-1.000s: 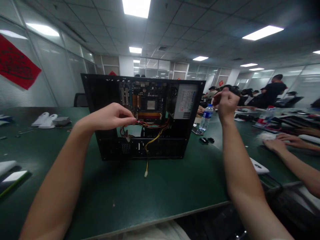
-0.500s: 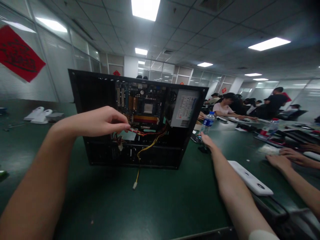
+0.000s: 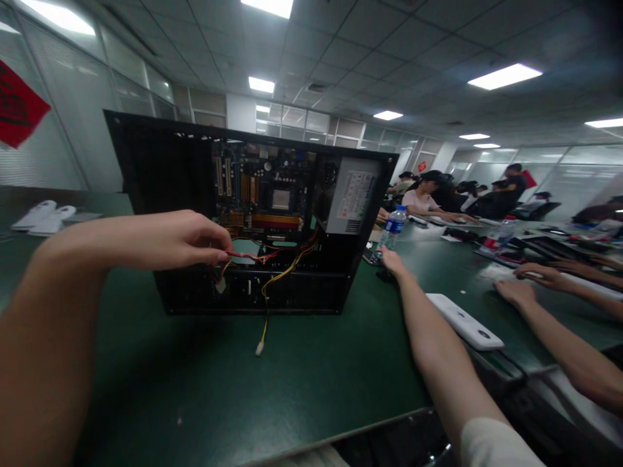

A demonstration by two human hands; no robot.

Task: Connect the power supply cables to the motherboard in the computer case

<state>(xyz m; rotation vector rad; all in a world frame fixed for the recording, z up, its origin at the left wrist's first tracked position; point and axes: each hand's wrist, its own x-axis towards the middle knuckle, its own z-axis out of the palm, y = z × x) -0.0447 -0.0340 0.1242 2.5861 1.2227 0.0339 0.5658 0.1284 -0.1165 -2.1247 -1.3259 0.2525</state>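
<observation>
A black computer case (image 3: 253,300) stands on its edge on the green table, its open side facing me. Inside it are a motherboard (image 3: 265,188) and, at the upper right, a silver power supply (image 3: 354,194). My left hand (image 3: 195,241) is in front of the case, thumb and fingers pinched on a red power cable (image 3: 243,255). Below that hand hangs a white plug (image 3: 220,285). A yellow cable (image 3: 287,274) droops out of the case to another white connector (image 3: 259,349). My right hand (image 3: 392,264) reaches beside the case's right edge, near a water bottle (image 3: 393,227); its fingers are mostly hidden.
A white rectangular device (image 3: 464,321) lies right of my right arm. Another person's hands (image 3: 518,292) rest on the table farther right, near a red-labelled bottle (image 3: 497,237). White objects (image 3: 51,217) sit at the left. The table edge (image 3: 341,440) runs close to me.
My view has shifted, so most things sit farther left. My left hand has drawn slightly left across the case with the red cable. My right hand stays beside the case.
</observation>
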